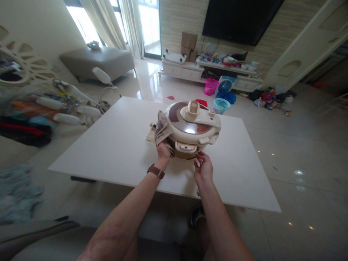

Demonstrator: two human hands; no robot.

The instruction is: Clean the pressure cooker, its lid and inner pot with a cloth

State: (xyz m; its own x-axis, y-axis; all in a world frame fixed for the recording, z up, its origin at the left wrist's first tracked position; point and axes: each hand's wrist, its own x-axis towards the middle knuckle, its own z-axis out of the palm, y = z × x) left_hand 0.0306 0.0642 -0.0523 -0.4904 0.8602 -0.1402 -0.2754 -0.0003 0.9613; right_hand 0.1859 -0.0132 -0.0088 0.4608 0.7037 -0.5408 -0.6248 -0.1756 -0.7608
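An electric pressure cooker (179, 139), cream-coloured with a shiny dark lid top, stands on the white table (108, 145). A patterned beige and grey cloth (163, 127) drapes against its left side. My left hand (163, 152), with a brown watch on the wrist, is closed on this cloth beside the cooker; part of the fingers is hidden behind the fabric. At the cooker's lower front right is my right hand (203, 168), half curled, thumb and fingers apart with nothing between them. Its fingertips are close to the base; whether they touch it I cannot tell.
Beyond the table, a pink basket (211, 87) and a light blue basket (221, 106) stand on the tiled floor. A cluttered white TV cabinet (190, 74) lines the wall. To the left are a floor lamp (81, 96) and a grey ottoman (108, 59).
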